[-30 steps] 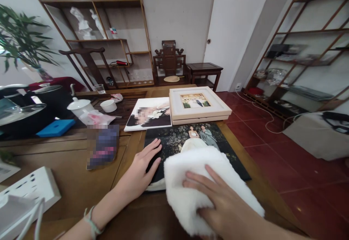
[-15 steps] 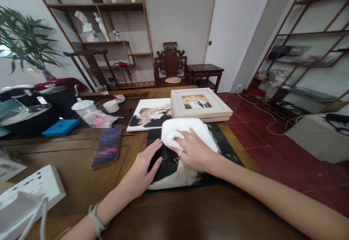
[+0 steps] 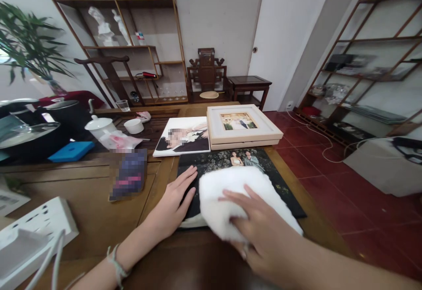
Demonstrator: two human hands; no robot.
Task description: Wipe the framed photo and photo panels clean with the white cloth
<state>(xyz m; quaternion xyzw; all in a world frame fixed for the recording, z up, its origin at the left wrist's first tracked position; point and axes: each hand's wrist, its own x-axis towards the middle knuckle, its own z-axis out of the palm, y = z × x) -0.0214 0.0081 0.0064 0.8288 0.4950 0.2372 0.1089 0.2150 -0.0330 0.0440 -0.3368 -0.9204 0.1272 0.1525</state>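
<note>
While the left hand (image 3: 171, 204) lay flat, pinning the print (image 3: 263, 167), the right hand (image 3: 260, 233), pressing the cloth (image 3: 224, 193), needed light, even strokes.

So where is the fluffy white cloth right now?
In the head view the white cloth lies low and centre on the dark photo print, under the right hand. The left hand rests flat on the print beside it.

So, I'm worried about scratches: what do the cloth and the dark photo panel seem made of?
The white cloth under the right hand looks like soft, fluffy fleece or microfibre, going by its fuzzy pile. The dark photo panel looks rigid, flat and smooth, perhaps acrylic or laminated print.
</note>
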